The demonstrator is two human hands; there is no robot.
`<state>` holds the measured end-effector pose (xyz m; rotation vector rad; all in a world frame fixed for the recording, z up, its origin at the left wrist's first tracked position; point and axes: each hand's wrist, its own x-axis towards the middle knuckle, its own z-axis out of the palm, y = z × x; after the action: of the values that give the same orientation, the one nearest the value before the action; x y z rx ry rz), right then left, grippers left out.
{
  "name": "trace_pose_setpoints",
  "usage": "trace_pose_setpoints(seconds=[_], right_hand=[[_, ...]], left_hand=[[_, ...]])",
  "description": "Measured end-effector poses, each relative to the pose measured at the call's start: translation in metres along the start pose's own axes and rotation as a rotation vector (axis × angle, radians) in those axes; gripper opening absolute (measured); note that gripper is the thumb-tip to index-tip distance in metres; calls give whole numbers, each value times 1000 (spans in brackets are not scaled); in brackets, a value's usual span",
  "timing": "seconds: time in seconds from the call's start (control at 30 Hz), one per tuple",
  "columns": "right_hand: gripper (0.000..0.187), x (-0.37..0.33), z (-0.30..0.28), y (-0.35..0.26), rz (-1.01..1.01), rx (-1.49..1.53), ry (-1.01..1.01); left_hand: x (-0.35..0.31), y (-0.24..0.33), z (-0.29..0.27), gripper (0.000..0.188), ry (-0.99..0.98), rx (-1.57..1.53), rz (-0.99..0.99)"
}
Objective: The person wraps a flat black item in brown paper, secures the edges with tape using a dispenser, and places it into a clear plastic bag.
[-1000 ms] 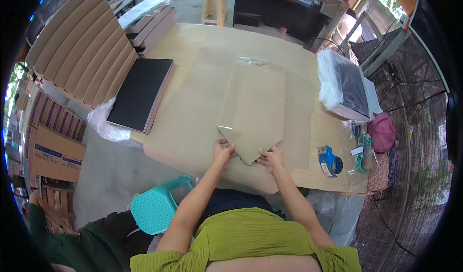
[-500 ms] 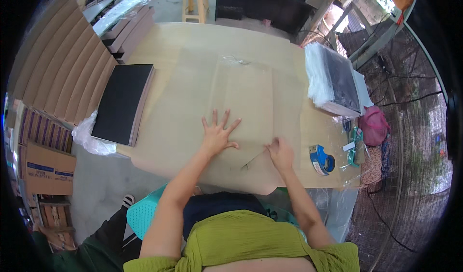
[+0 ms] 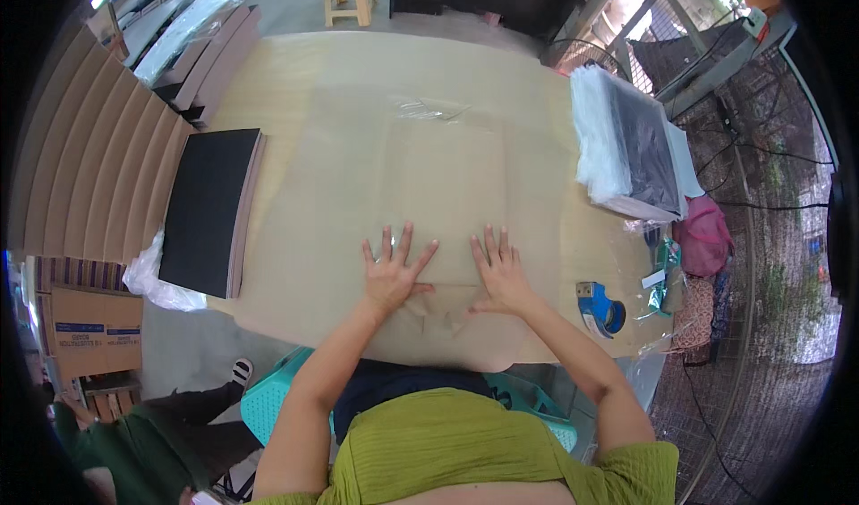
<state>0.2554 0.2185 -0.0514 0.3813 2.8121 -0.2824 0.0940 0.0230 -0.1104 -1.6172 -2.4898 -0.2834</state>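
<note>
A large sheet of tan wrapping paper (image 3: 340, 156) covers the middle of the table, with the creased outline of a flat rectangle in it. Shiny clear tape (image 3: 429, 110) sticks to the paper at the far end of that outline. Both my hands press on the near end, fingers spread. My left hand (image 3: 391, 277) lies flat at the rectangle's left side, and my right hand (image 3: 499, 280) lies flat at its right. Between and below them a folded flap (image 3: 443, 306) shows creases. A blue tape dispenser (image 3: 598, 308) sits to the right of my right hand.
A black-topped stack of boards (image 3: 210, 210) lies at the table's left, beside a tall row of brown cartons (image 3: 94, 147). At the right stand a plastic-wrapped stack (image 3: 631, 147) and a pink bag (image 3: 704, 238). A person in dark green (image 3: 143, 447) is at lower left.
My right hand has let go of the paper's near edge and now presses flat. The near flap has been folded over. My left hand has shifted slightly nearer to me.
</note>
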Motion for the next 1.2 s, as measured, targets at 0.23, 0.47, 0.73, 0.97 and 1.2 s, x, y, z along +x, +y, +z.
trace_pose_setpoints(seconds=[0.23,0.47,0.73,0.97,1.2], right_hand=[[120,9,44,-8,42,-122,269],[131,48,27,-55,48,-34,244],[129,49,24,-63,53,-41,208],[124,43,30,-68,54,-41,253],[122,45,24,-65,60,-45,278]], left_hand=[[-2,3,9,100,50,-12,-5],[5,-13,-32,106,-93,-49,-2],[6,-51,-45,114,-256,-583,-108],[-6,-49,-26,108,-180,-527,-40],[4,-45,-46,107,-246,-223,-36]])
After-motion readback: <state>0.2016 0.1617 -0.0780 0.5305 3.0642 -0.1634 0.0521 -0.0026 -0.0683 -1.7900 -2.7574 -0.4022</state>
